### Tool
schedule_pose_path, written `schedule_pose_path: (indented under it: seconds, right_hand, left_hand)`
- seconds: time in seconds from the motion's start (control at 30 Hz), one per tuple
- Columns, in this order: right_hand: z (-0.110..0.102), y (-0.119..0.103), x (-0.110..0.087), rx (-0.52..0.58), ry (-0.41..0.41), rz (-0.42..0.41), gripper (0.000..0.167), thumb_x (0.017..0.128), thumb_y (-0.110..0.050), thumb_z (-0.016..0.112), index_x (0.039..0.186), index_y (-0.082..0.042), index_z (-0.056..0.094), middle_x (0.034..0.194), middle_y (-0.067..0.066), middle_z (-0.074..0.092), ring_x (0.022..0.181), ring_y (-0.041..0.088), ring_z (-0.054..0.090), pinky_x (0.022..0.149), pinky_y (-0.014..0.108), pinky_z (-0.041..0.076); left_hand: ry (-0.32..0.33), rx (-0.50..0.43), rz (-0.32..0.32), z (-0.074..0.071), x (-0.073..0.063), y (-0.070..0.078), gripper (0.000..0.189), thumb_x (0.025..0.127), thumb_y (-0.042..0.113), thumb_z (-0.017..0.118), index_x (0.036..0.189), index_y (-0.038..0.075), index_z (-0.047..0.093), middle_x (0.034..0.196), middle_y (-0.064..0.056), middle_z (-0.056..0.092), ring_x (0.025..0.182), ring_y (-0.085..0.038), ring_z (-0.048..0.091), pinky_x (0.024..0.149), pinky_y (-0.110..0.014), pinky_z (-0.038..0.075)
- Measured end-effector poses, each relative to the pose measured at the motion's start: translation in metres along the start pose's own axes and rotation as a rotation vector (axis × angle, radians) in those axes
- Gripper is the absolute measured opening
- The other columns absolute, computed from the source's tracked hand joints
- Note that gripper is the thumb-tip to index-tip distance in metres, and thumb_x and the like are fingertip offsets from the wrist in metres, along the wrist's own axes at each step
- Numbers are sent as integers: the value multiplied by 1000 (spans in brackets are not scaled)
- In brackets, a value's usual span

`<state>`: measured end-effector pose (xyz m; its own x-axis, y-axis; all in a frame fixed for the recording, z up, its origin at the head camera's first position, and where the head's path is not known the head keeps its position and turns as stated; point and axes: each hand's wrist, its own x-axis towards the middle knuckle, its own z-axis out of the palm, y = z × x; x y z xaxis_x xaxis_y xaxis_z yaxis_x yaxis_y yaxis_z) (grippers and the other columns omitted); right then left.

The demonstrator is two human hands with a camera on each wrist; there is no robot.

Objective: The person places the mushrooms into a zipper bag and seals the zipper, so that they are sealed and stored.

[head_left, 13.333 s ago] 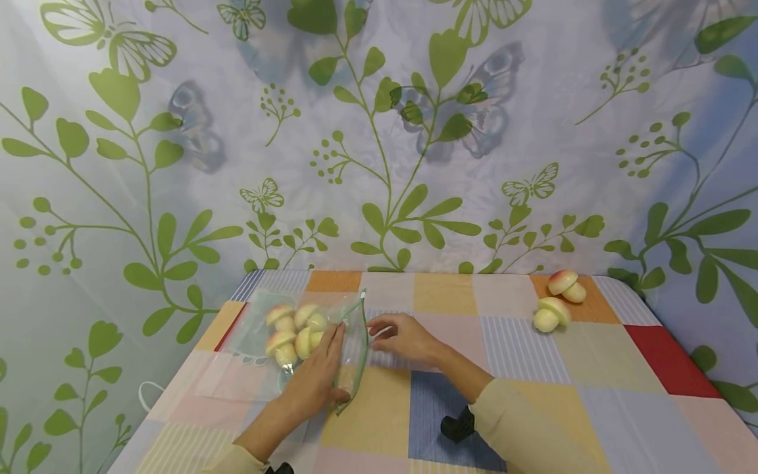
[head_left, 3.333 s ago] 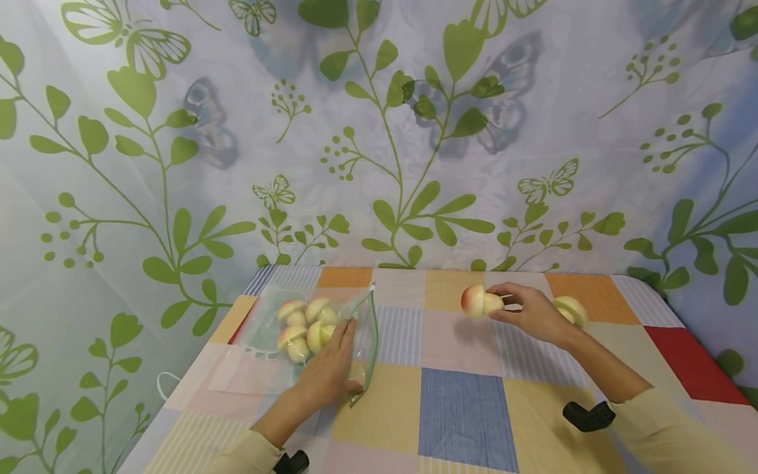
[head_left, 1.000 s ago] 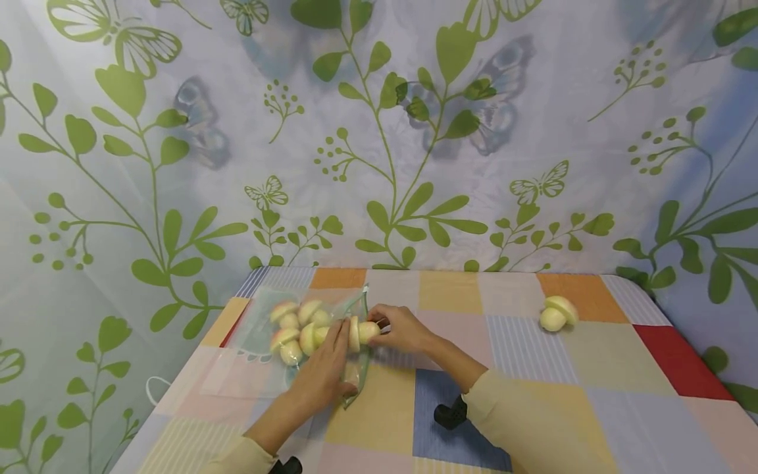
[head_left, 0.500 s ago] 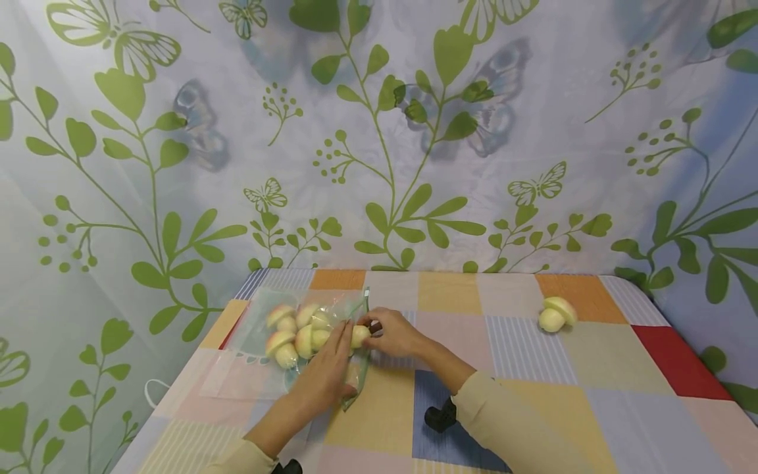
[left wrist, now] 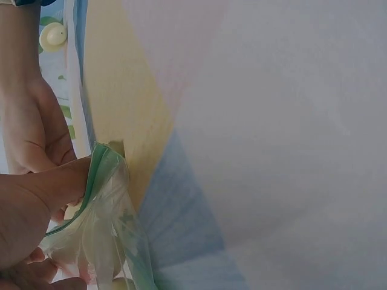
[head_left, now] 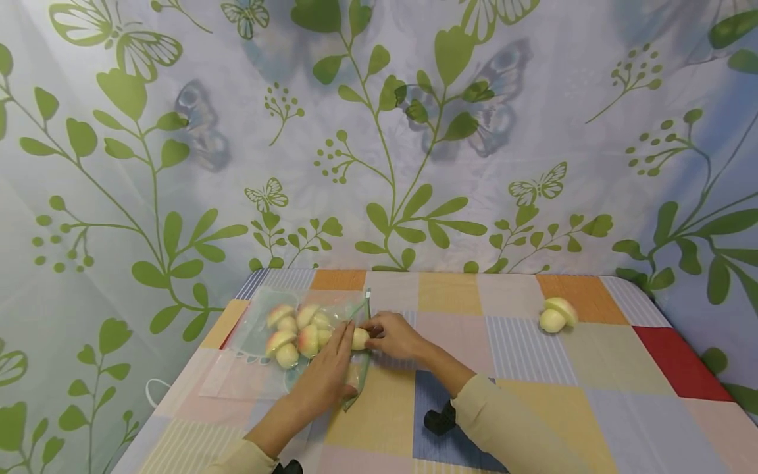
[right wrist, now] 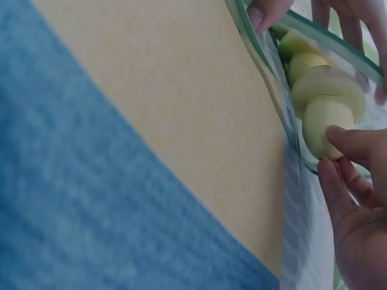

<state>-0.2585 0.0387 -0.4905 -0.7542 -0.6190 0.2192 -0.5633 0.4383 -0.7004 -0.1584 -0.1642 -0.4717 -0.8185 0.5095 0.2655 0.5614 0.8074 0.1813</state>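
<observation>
A clear zip bag [head_left: 251, 332] with a green-edged mouth lies on the left of the table, holding several toy mushrooms [head_left: 282, 349] with red-tinged caps. My left hand [head_left: 322, 372] lies over its mouth end with straight fingers. The right wrist view shows the left thumb [right wrist: 266, 13] at one edge of the mouth and the fingers along the other, with the mouth parted between them. My right hand [head_left: 395, 337] pinches another mushroom [right wrist: 329, 118] by its pale stem. That mushroom's cap is inside the bag; in the head view the left fingers hide it.
One more toy mushroom [head_left: 556, 315] lies at the back right of the table. A patchwork cloth [head_left: 456, 408] covers the tabletop. Behind it hangs a leaf-and-butterfly curtain [head_left: 331, 164]. A white cord loop [head_left: 155, 392] shows past the left edge.
One of the two mushrooms at the back right was picked up by my right hand and carried left into the bag's mouth. During the last second it slid deeper. My left hand stayed on the bag.
</observation>
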Motion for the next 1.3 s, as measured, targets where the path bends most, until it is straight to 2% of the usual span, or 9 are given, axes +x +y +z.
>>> schedule_pose_path:
  seconds: [0.33,0.57,0.9,1.3]
  right_hand:
    - [4,-11,4,61,40,37,32,93,-9,78,123,0,71,119,11,69,103,25,69,86,33,57]
    - [11,-13,8,98,77,65,29,93,-11,79,119,-2,71,116,10,70,102,23,70,83,30,58]
    - [21,-9,10,127,134,65,25,91,-8,80,114,-2,72,110,8,72,99,23,71,82,28,58]
    - [27,-12,11,128,137,65,22,95,-13,77,115,-4,74,109,5,72,102,25,71,86,32,58]
  left_hand:
    - [31,25,6,1,1,1,127,65,18,100,158,-12,19,158,-34,29,139,-43,44,106,-47,47]
    - [49,39,3,0,2,2,128,63,17,101,158,-11,20,156,-33,33,133,-42,50,103,-45,49]
    - [8,37,-4,0,1,1,128,67,20,99,159,-11,17,159,-33,29,135,-40,48,102,-43,51]
    - [26,35,18,1,-1,2,126,67,19,99,158,-12,19,159,-34,29,140,-42,43,104,-44,49]
